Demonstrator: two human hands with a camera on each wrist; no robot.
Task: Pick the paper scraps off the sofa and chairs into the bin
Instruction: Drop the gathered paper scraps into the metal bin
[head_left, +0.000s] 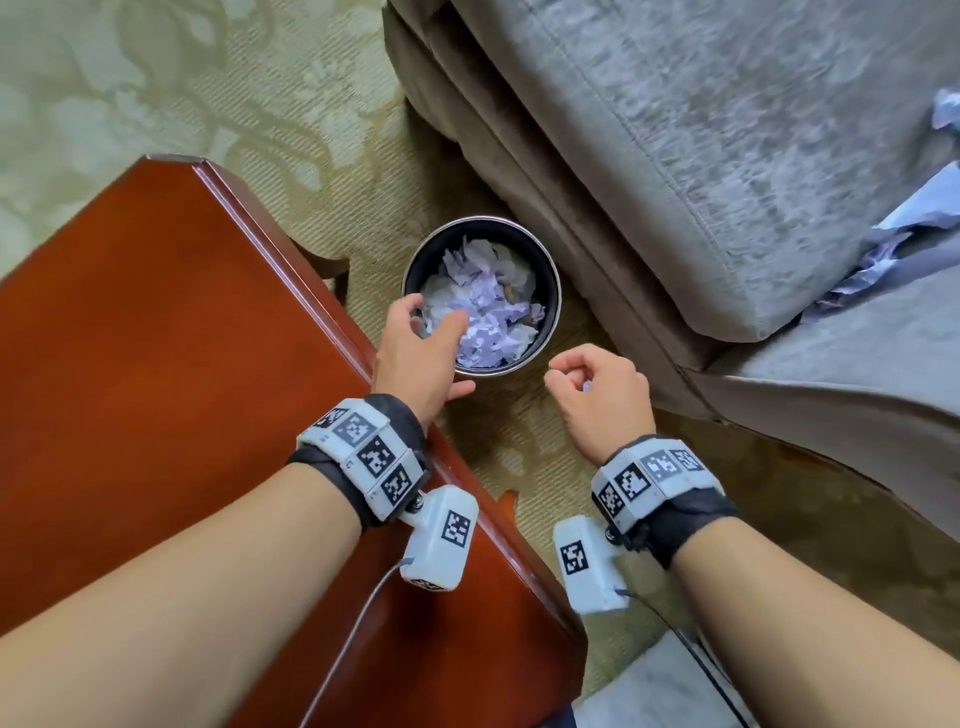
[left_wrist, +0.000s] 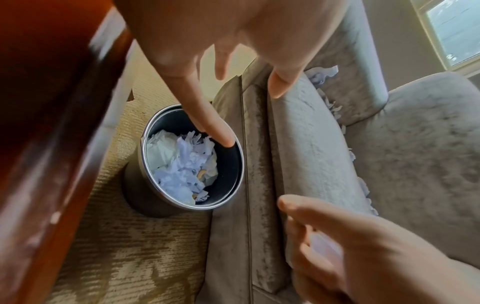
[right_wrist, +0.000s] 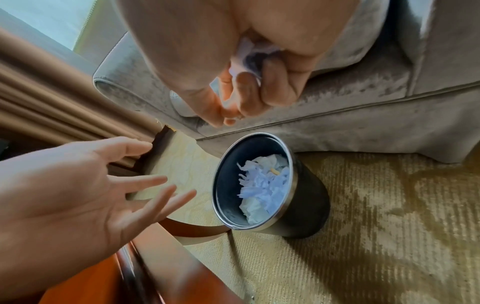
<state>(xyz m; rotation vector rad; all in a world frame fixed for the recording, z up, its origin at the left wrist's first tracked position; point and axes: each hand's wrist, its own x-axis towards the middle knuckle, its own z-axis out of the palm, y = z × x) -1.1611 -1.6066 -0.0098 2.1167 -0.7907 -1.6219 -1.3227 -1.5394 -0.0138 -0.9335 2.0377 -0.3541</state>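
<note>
A round black bin (head_left: 551, 291) (left_wrist: 231, 164) (right_wrist: 226, 185) with a metal rim stands on the carpet against the grey sofa (head_left: 727, 182), holding a heap of pale purple and white paper scraps (head_left: 483, 312). My left hand (head_left: 426, 343) (left_wrist: 221, 67) (right_wrist: 109, 185) hovers over the bin's near left rim, fingers spread and empty. My right hand (head_left: 592, 384) (right_wrist: 246, 82) (left_wrist: 337, 246) is just right of the bin, fingers curled round crumpled paper scraps (right_wrist: 246, 55). More scraps (head_left: 893, 244) (left_wrist: 322, 74) lie on the sofa seat, at the right in the head view.
A reddish wooden table (head_left: 182, 389) fills the left, its edge close to the bin and under my left wrist. Patterned beige carpet (head_left: 208, 93) lies beyond. Brown curtains (right_wrist: 52, 98) hang behind the sofa arm in the right wrist view.
</note>
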